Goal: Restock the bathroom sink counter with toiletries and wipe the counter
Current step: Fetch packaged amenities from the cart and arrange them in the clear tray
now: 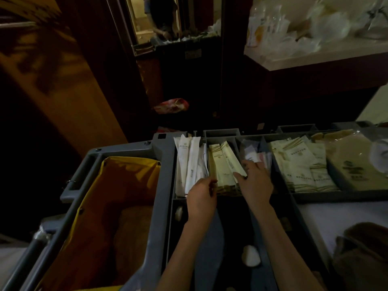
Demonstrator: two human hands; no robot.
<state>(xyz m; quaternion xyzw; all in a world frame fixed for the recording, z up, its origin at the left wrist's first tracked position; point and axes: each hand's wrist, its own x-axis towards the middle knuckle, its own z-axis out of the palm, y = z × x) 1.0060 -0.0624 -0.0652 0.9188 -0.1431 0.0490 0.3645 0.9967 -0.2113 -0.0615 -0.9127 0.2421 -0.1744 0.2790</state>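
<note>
Closest in, both forearms reach over the grey cart tray. The left hand curls its fingers at the near end of the cream packets — whether it holds one I cannot tell. The right hand pinches a packet from the same compartment between thumb and fingers. White sachets stand one slot to the left, beside a yellow bag. Farther off, a pale counter lies under crumpled plastic — an early stage, I judge: supplies being picked, restocking and wiping still ahead.

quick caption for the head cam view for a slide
Left hand and right hand pick through cream packets in a grey cart tray beside a yellow bag.
</note>
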